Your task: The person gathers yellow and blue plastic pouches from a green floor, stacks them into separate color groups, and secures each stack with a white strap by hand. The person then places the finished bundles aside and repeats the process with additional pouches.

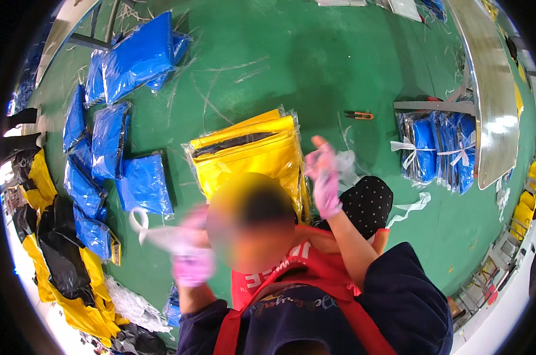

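Note:
A stack of yellow packets in clear plastic (250, 148), with a black part showing near its far edge, lies on the floor in front of me. Beside its near left corner, my left hand (194, 254), in a pink glove and blurred, is closed on a white plastic strip (161, 236) that curls out to the left. My right hand (324, 180), also gloved in pink, is raised just right of the stack with its fingers stretched out. Translucent white strip material (346, 168) shows beside that hand. A blurred patch hides the stack's near part.
Blue packets (141, 59) lie at the left, and tied blue bundles (436, 148) stand at the right near a table (495, 112). Orange-handled snips (359, 115) lie on the green floor. Yellow and black material (64, 248) is heaped at the far left.

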Tool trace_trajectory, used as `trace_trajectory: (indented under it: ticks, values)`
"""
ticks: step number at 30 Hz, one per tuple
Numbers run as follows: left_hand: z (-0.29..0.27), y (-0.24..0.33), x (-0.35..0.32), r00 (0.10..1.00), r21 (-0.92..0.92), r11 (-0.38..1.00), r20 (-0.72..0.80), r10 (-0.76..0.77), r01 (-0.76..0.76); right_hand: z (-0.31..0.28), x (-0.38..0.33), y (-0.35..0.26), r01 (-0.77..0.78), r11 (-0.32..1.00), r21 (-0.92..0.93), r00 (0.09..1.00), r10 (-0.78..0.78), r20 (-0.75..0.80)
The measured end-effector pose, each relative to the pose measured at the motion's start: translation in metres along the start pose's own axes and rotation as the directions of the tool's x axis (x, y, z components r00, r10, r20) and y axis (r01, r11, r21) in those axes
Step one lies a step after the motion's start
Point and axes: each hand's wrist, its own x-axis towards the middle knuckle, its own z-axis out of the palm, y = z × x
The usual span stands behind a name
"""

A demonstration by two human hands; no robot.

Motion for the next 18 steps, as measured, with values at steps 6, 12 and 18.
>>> trace_trajectory:
  ticks: [6, 12, 18]
  values:
    - [0.15, -0.026, 0.005, 0.859, 0.096, 0.995, 0.509, -0.063, 0.016, 0.01, -0.071, -0.025, -0.048, 0.984, -0.174, 0.943, 0.102, 0.318]
    - [0.15, -0.026, 0.033, 0.866, 0.145, 0.989, 0.492, -0.096, 0.027, -0.015, -0.076, -0.022, -0.058, 0.998, -0.015, 0.954, 0.06, 0.295]
    - [0.162, -0.008, 0.049, 0.817, 0.199, 0.98, 0.566, -0.106, -0.011, -0.024, -0.078, -0.036, 0.0, 0.994, 0.111, 0.962, -0.03, 0.27]
